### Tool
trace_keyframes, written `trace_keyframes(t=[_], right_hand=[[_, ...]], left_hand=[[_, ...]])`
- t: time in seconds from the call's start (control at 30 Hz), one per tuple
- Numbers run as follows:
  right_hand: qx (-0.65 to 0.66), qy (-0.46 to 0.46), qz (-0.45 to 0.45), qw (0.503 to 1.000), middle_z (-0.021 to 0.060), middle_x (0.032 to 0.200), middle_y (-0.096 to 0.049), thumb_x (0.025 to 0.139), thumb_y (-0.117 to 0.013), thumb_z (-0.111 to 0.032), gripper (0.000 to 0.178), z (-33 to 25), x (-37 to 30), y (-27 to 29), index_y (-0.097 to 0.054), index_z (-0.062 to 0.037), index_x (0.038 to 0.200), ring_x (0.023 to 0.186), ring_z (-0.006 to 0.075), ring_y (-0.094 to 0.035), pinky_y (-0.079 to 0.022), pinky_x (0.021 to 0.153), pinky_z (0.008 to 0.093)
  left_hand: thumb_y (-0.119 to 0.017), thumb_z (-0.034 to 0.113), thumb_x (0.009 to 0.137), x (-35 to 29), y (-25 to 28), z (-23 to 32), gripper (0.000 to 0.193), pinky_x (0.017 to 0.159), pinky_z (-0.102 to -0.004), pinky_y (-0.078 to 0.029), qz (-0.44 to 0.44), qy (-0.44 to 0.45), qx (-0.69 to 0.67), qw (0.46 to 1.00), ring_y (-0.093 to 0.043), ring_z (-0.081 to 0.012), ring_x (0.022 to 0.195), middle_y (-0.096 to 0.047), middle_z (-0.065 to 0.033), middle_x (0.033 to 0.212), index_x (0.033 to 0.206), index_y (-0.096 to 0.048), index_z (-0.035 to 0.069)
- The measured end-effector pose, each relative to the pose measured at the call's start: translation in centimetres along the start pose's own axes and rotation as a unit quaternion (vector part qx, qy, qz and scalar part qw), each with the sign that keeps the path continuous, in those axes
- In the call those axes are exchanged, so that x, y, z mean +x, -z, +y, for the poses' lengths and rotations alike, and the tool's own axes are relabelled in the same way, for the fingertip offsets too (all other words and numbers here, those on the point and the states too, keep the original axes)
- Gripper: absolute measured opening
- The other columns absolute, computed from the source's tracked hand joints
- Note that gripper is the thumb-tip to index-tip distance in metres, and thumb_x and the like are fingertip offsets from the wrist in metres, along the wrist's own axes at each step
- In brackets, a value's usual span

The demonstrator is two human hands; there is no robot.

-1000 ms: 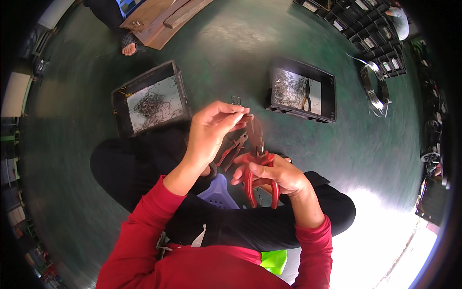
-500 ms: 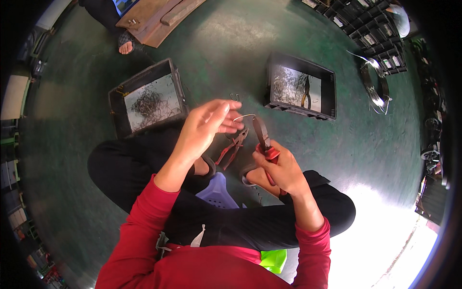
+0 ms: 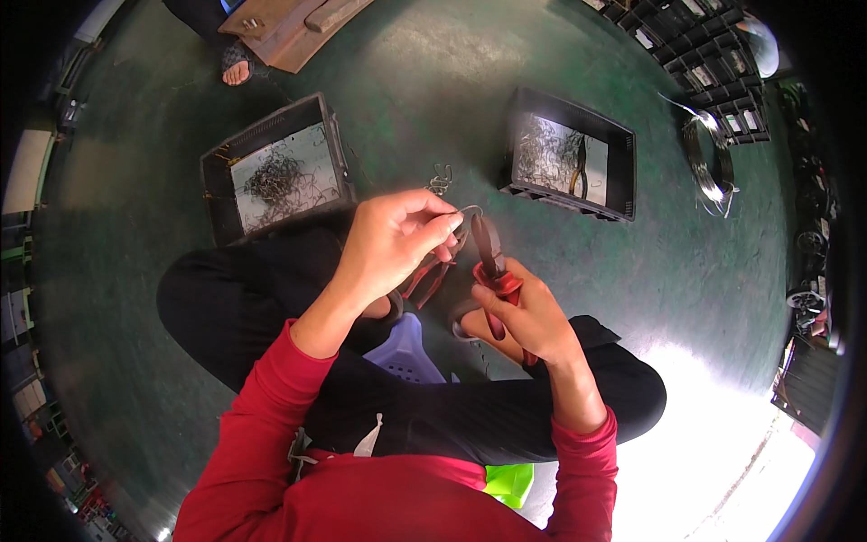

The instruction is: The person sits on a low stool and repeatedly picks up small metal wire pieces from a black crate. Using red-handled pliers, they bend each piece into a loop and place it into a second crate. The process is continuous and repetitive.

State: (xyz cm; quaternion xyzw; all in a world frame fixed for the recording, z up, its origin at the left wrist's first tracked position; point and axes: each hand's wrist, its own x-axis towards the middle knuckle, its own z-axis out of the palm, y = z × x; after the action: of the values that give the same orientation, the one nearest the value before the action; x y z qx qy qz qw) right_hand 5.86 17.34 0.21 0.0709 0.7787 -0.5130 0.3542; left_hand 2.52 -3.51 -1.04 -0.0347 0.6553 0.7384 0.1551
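While seated above the green floor (image 3: 433,81), left hand (image 3: 393,244) pinching a bent wire piece (image 3: 467,214) at the plier tip; right hand (image 3: 533,316) closed around red-handled pliers (image 3: 492,262)

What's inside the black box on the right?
Inside the black box lie a heap of thin bent wire pieces and a pair of pliers. Whatever sits beneath the heap is covered.

Open floor (image 3: 424,81) between left tray (image 3: 271,167) and right tray (image 3: 569,154); wire coil (image 3: 709,163) far right
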Motion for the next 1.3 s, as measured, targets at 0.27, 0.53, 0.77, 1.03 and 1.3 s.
trace_keyframes(t=[0.27, 0.53, 0.77, 1.03, 1.3], right_hand=[[-0.040, 0.032, 0.031, 0.998, 0.0082, 0.062, -0.060, 0.089, -0.067, -0.028, 0.033, -0.1, 0.1, -0.1, -0.055, 0.0016, 0.095, 0.054, 0.0126, -0.059, -0.045, 0.055, 0.0288], [-0.127, 0.045, 0.083, 0.987, 0.0189, 0.075, -0.065, 0.088, -0.067, -0.025, 0.032, -0.3, -0.1, -0.2, -0.057, 0.0036, 0.099, 0.071, 0.0302, -0.066, -0.049, 0.068, 0.0369], [-0.182, 0.081, 0.126, 0.972, 0.0226, 0.085, -0.066, 0.087, -0.065, -0.013, 0.022, 0.6, 0.1, -0.5, -0.054, 0.0016, 0.099, 0.083, 0.0400, -0.064, -0.049, 0.073, 0.0403], [-0.306, 0.146, 0.212, 0.917, 0.0224, 0.092, -0.063, 0.078, -0.060, 0.003, 0.028, 1.7, 0.8, -0.7, -0.050, -0.0010, 0.104, 0.086, 0.0437, -0.061, -0.047, 0.073, 0.0483], [-0.393, 0.205, 0.278, 0.852, 0.0131, 0.092, -0.061, 0.073, -0.065, 0.002, 0.034, 2.3, 1.7, -0.7, -0.052, -0.0051, 0.103, 0.091, 0.0331, -0.060, -0.043, 0.079, 0.0435]], left_hand=[[-0.064, 0.005, 0.091, -0.1, -0.1, 0.1, 0.010, 0.062, -0.0228, -0.052, -0.007, 0.000, 0.033, 0.999, -0.063, -0.0097, 0.066, -0.066, -0.0069, 0.078, 0.094, -0.067, -0.004], [-0.057, 0.011, 0.096, -0.3, -0.3, 0.2, 0.015, 0.060, -0.0229, -0.048, -0.040, -0.026, 0.077, 0.996, -0.059, -0.0085, 0.063, -0.063, -0.0047, 0.075, 0.097, -0.063, -0.003], [-0.050, 0.011, 0.098, -0.9, -0.7, 0.2, 0.017, 0.049, -0.0238, -0.043, -0.028, -0.047, 0.184, 0.981, -0.054, -0.0078, 0.051, -0.059, -0.0040, 0.061, 0.096, -0.062, -0.001], [-0.048, 0.012, 0.098, -1.0, -1.0, -0.8, 0.019, 0.050, -0.0254, -0.042, -0.010, -0.048, 0.204, 0.978, -0.052, -0.0076, 0.051, -0.055, -0.0037, 0.056, 0.093, -0.062, 0.000], [-0.047, 0.014, 0.098, -0.9, -1.2, -0.7, 0.021, 0.045, -0.0238, -0.034, -0.018, 0.010, 0.149, 0.989, -0.043, -0.0050, 0.048, -0.053, -0.0017, 0.056, 0.089, -0.061, 0.001]])
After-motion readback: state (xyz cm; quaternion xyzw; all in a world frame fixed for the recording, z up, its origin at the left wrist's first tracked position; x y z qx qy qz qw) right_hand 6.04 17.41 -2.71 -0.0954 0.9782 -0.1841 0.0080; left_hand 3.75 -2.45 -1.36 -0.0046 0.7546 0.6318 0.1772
